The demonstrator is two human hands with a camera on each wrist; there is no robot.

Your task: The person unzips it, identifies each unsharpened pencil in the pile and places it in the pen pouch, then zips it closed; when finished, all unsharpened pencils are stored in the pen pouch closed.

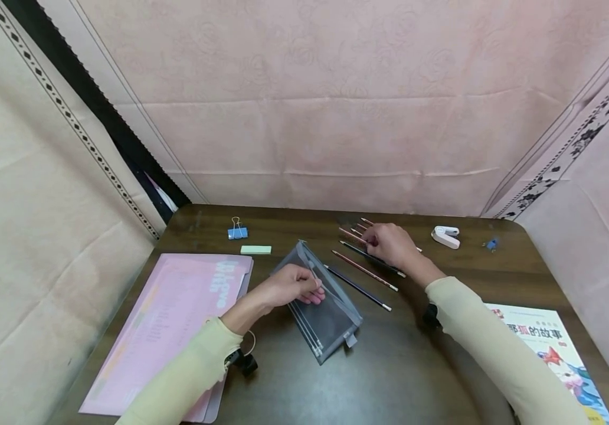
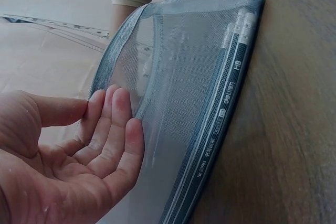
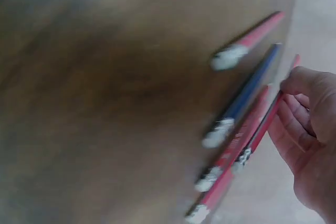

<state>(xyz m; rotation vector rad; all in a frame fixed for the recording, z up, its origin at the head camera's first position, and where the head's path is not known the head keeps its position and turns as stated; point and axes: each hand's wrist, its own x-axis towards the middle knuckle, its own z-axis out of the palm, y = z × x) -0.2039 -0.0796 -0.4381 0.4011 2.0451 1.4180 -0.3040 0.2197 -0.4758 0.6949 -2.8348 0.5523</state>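
In the head view, the mesh pouch (image 1: pixel 332 332) lies near-left of my right hand (image 1: pixel 391 244), which is close to the table's (image 1: pixel 411 372) far edge; its long axis slants far-left to near-right, roughly like the loose pencils (image 1: pixel 365 271), with room toward the near edge. In the left wrist view, my left hand (image 2: pixel 79 153), the nearer one, pinches the pouch's edge. In the right wrist view, my right thumb and fingers clamp a red pencil (image 3: pixel 266 120).
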